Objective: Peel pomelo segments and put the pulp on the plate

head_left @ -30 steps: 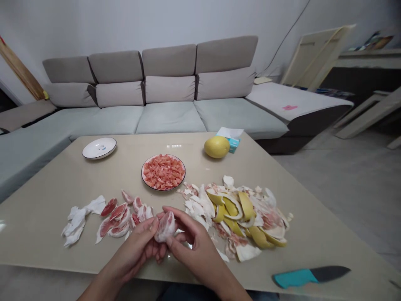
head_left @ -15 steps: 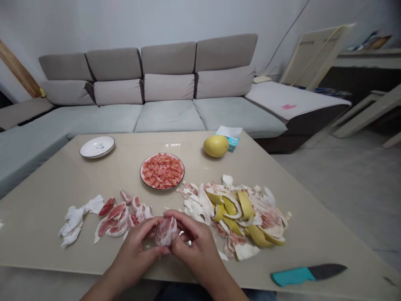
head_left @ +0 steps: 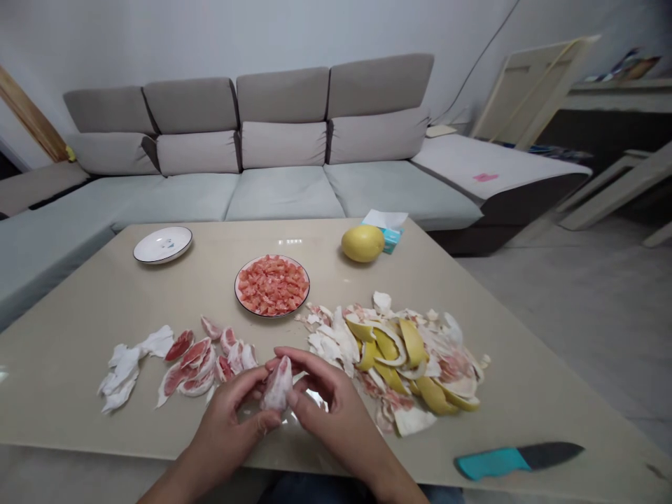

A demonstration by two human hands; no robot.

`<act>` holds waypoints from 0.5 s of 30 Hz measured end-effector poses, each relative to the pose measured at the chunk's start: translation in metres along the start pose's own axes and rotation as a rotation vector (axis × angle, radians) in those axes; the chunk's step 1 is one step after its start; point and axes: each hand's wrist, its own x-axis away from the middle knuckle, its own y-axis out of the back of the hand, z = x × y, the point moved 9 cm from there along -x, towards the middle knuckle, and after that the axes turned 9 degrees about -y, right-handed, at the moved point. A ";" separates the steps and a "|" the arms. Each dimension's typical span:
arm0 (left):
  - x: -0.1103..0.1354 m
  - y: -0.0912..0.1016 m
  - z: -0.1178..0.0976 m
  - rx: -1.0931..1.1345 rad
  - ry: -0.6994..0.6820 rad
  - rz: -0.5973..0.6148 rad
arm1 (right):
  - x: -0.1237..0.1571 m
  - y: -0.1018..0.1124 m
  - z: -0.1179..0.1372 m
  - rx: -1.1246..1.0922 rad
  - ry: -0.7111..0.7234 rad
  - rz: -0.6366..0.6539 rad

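Observation:
Between my fingers, above the near part of the table, is a pomelo segment (head_left: pixel 278 386) with pale membrane over pinkish flesh. My left hand (head_left: pixel 231 413) grips its left side, thumb below and fingers behind. From the right, my right hand (head_left: pixel 330 406) pinches it with thumb and forefinger. Left of my hands lies a group of pomelo segments (head_left: pixel 197 364), red with white edges. A heap of peel and membrane (head_left: pixel 399 350), yellow and white, spreads to the right. Beyond my hands, a plate (head_left: pixel 236 297) with a dark rim holds peeled red pomelo flesh (head_left: pixel 273 285).
A knife (head_left: pixel 493 462) with a turquoise handle lies near the front right edge. Crumpled tissue (head_left: pixel 126 367) is at the left. Farther back are a white plate (head_left: pixel 157 246), a whole yellow pomelo (head_left: pixel 362 243) and a tissue pack (head_left: pixel 391 238). A sofa (head_left: pixel 283 192) stands behind the table.
The pomelo segment has been turned in my fingers, so a narrower, whiter side now faces me with its tip up. My right fingers have shifted slightly. Everything else stays in place.

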 end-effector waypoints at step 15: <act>0.001 -0.007 -0.005 0.163 0.022 0.099 | -0.008 -0.001 -0.016 -0.361 -0.063 0.053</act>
